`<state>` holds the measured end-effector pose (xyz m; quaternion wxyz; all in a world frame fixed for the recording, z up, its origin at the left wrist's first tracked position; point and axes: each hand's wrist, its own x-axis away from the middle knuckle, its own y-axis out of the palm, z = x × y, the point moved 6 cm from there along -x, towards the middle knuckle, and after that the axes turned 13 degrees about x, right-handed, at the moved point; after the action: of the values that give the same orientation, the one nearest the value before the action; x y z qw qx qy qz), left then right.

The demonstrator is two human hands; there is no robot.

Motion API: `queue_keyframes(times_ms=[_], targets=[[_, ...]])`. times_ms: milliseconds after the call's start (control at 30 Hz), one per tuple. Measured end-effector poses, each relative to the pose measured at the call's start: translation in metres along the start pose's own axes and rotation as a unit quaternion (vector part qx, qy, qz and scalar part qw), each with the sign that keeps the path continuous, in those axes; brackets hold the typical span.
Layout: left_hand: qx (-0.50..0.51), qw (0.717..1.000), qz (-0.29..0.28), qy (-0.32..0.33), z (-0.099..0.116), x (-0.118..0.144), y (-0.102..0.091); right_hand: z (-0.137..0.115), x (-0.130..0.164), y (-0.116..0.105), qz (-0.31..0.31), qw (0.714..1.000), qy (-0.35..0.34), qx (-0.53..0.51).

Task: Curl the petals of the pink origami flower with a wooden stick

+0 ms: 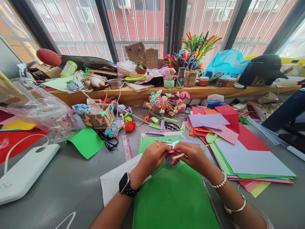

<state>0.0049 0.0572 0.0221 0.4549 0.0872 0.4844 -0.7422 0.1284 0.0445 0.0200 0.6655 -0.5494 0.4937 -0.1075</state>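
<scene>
A white power bank (23,171) lies far left of the green sheet (171,197) on the grey surface (71,184), with a crumpled clear plastic bag (40,111) beyond it. A pink ruler (127,148) sits just left of the green sheet's far corner. Over the sheet's far end, the left hand (151,159), a smartwatch (125,184) on its wrist, has its fingers (164,149) pinching a small pink folded paper piece (172,158). The right hand (194,156), wearing a bead bracelet (220,183), meets it from the other side, fingers closed on the same paper piece and on a thin wooden stick (184,155) that points right. To the right of the green sheet lies a fanned stack of coloured paper (238,149)
</scene>
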Motion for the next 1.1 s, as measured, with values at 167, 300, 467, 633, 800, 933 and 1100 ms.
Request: queue_keyframes(times_ms=[167,300,467,633,800,933,1100], targets=[[-0.016,0.999,0.023,0.034,0.004,0.001,0.0,-0.002,-0.001,-0.004,0.013,1.0,-0.007,-0.001],[-0.022,0.997,0.037,0.058,0.008,0.001,-0.002,-0.006,-0.001,-0.009,0.04,0.999,-0.005,0.004],[-0.012,0.997,0.036,0.075,0.013,-0.001,-0.008,-0.013,-0.001,-0.015,0.087,0.996,-0.021,0.016],[-0.018,0.994,0.044,0.103,0.017,-0.001,-0.013,-0.017,0.0,-0.018,0.13,0.99,-0.035,0.029],[-0.047,0.991,0.043,0.115,0.018,0.001,-0.011,-0.018,0.001,-0.018,0.147,0.988,-0.03,0.044],[-0.059,0.989,0.042,0.126,0.019,0.002,-0.008,-0.02,0.001,-0.019,0.145,0.988,-0.023,0.056],[-0.052,0.99,0.039,0.122,0.018,0.001,-0.007,-0.02,-0.002,-0.022,0.136,0.988,-0.024,0.062]])
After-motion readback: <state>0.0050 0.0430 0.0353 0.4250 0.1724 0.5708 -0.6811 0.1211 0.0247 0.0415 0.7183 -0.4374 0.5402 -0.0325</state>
